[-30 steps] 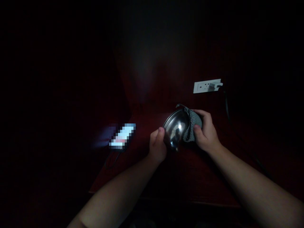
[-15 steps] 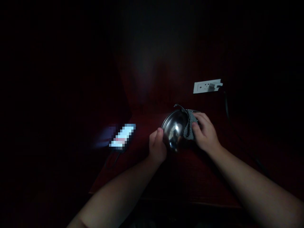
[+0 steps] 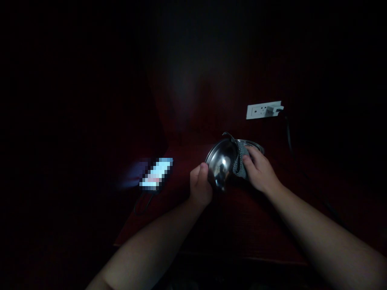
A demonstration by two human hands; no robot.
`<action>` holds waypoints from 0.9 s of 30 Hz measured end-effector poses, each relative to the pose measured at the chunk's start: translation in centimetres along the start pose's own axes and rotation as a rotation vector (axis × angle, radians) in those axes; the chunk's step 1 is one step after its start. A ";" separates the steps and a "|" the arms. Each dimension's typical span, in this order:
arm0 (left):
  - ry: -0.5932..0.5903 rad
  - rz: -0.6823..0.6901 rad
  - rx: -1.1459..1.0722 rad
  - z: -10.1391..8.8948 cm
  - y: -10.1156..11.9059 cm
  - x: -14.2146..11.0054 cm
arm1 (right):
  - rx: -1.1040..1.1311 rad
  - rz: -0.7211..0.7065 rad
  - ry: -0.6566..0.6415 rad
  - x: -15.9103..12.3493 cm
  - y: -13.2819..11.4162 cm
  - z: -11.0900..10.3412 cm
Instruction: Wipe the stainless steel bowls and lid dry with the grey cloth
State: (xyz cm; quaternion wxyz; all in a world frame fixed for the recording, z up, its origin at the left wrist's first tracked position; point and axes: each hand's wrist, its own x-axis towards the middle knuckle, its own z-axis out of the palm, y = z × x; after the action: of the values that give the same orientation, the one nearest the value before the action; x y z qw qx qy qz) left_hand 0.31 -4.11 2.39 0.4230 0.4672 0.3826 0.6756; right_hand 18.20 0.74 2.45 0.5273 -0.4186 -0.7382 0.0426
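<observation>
Head view: dark-red wooden tabletop (image 3: 256, 225), dim reddish wall (image 3: 187, 104), white rectangular socket plate (image 3: 256, 111).
Left hand (image 3: 201, 185): fingers grasping the edge of a shiny rounded steel bowl (image 3: 222, 159) over the tabletop.
Right hand (image 3: 261, 169): fingers gripping a grey woven cloth (image 3: 240, 163) against the bowl.
Obscured: room margins, by darkness; steel rim (image 3: 255, 143) behind right hand, possibly another vessel's.

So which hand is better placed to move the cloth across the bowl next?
Probably your right hand: it holds the gray cloth against the metal bowl. Your left hand grips the bowl at its left edge, so it seems better suited to steadying.
</observation>
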 end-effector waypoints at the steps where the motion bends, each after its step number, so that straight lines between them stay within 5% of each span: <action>1: -0.008 0.003 0.001 0.0 0.0 0.0 | -0.010 -0.007 0.008 0.0 -0.1 -0.1; 11: -0.094 0.141 0.089 -0.2 -0.1 -0.4 | 0.005 -0.029 0.067 -0.1 -0.3 -0.2; 27: -0.066 0.217 0.179 -0.1 -0.3 -0.5 | 0.168 0.109 -0.045 -0.4 0.0 0.1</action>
State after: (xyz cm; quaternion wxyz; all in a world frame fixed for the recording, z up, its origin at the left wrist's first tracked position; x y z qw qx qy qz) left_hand 0.40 -4.50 1.98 0.3164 0.5637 0.3744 0.6648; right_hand 18.18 0.50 2.09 0.5410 -0.4114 -0.7196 0.1425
